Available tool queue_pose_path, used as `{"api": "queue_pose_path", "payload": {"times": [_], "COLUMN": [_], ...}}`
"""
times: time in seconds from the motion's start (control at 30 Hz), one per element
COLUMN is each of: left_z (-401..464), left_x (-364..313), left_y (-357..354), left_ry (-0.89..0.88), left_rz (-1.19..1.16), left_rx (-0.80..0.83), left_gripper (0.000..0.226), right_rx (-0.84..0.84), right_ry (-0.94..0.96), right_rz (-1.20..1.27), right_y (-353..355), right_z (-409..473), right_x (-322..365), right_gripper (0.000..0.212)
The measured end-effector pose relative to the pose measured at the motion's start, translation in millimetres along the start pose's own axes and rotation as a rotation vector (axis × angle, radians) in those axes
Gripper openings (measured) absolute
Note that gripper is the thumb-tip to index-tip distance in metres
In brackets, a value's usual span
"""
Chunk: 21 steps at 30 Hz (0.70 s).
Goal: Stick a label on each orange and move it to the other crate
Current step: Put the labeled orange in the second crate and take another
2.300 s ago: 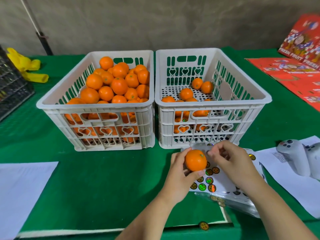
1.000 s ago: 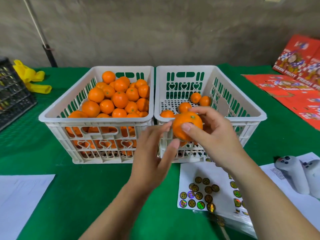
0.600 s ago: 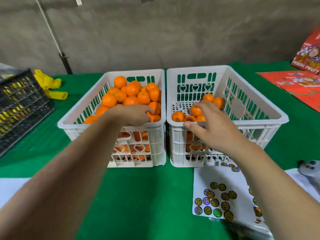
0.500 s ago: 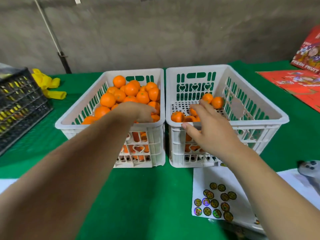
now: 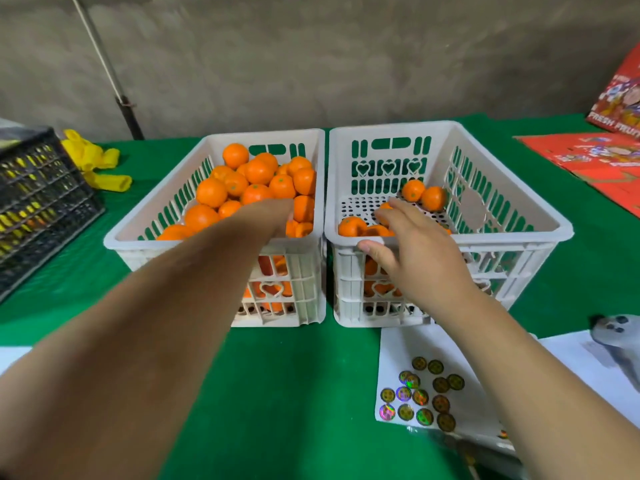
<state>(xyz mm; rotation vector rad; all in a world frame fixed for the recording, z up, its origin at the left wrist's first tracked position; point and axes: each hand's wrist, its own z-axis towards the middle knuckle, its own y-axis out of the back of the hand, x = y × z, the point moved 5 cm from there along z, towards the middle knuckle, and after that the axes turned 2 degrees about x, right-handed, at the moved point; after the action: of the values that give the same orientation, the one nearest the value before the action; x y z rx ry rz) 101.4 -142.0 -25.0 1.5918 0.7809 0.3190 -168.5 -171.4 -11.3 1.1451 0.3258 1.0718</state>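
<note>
Two white crates stand side by side on the green table. The left crate [image 5: 117, 244] is heaped with oranges [image 5: 211, 192]. The right crate [image 5: 519, 239] has only several oranges [image 5: 412, 190] on its floor. My left hand [image 5: 273, 216] reaches into the left crate and lies on the pile; its fingers point down behind the hand, so a grip cannot be made out. My right hand [image 5: 415, 251] hovers over the right crate's front rim, fingers spread, holding nothing. A white sheet of round shiny labels [image 5: 419, 396] lies in front of the right crate.
A black crate [image 5: 34, 195] stands at the far left with yellow gloves [image 5: 93, 164] behind it. Red printed cartons [image 5: 588, 157] lie at the back right. A grey controller [image 5: 620, 344] rests on white paper at the right edge.
My right hand carried the orange from above the label sheet into the right crate and let it go. My left hand let go of that orange and reached into the left crate.
</note>
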Motion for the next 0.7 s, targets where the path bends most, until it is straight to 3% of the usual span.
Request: {"api": "queue_pose_path", "payload": {"times": [0.1,0.2,0.33,0.43,0.5,0.6,0.7], "left_z": [-24.6,-61.5,-140.5,-184.6,-194.1,-188.0,-178.3], "left_x": [-5.8,-7.8,-22.1,-38.7,-49.5,-57.2,-55.6], "left_y": [26.0,36.3,-12.9,-99.2,-157.3,-220.6,-249.0], "left_ry": [-0.165,-0.304,-0.596,-0.738,-0.632,-0.433,-0.354], "left_rz": [-0.451,-0.960,-1.058,-1.069,-1.075,-1.073,-1.086], "left_rx": [-0.244,-0.551,-0.757,-0.572,-0.341,-0.028,0.084], "left_gripper": [0.060,0.053,0.057,0.066,0.067,0.063,0.056], "right_rx": [-0.142,-0.340,-0.313,-0.273,-0.101,0.309,0.517], "right_ry": [0.061,0.047,-0.014,-0.179,-0.266,-0.224,-0.170], "right_rz": [0.240,0.438,0.382,0.341,0.277,0.181,0.003], "right_y": [8.4,14.2,-2.5,-18.7,-34.8,-61.6,-77.4], "right_z": [-17.3,-49.2,-100.1,-132.5,-140.8,-143.9,-149.7], "right_x": [-3.2,-13.7,-28.8,-53.6,-67.6,-70.2,-69.7], "right_gripper": [0.033,0.019,0.018,0.018,0.021,0.029,0.036]}}
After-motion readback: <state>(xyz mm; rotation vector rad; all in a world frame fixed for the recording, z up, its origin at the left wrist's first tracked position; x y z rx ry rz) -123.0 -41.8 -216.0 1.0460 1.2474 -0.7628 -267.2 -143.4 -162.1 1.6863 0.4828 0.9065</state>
